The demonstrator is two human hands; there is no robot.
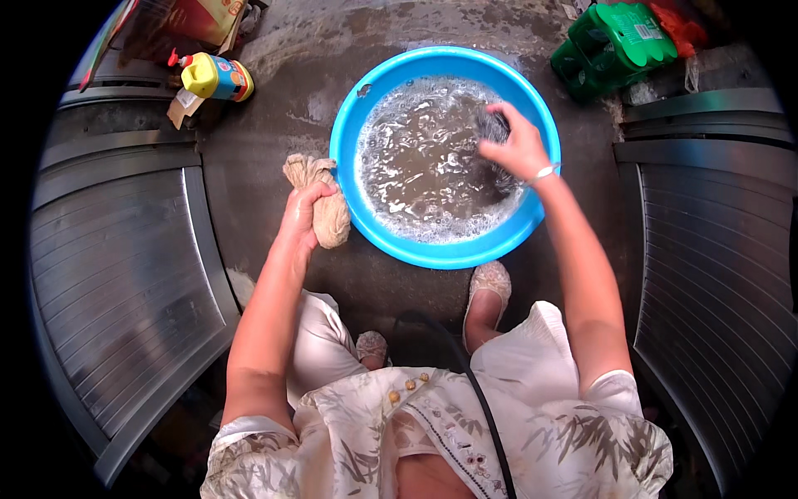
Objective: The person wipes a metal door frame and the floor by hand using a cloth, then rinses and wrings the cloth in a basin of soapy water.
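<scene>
A round blue basin [449,256] of murky, sudsy water stands on the floor in front of me. Just outside its left rim, my left hand [304,209] is closed around a crumpled beige cloth [331,218], which bulges out above and below the fist. Over the right part of the water is my right hand [522,148], wearing a white bracelet. Its thumb and fingers curl around a dark grey bunched thing [493,126], partly hidden; I cannot make out its kind. Below that hand the water looks darker.
A yellow bottle [218,78] with a red cap stands at the far left. Green shrink-wrapped packaging [615,48] sits at the far right. Grey slatted metal panels [125,291] flank both sides. My feet are close to the basin's near rim, and a black cable [478,387] hangs down my front.
</scene>
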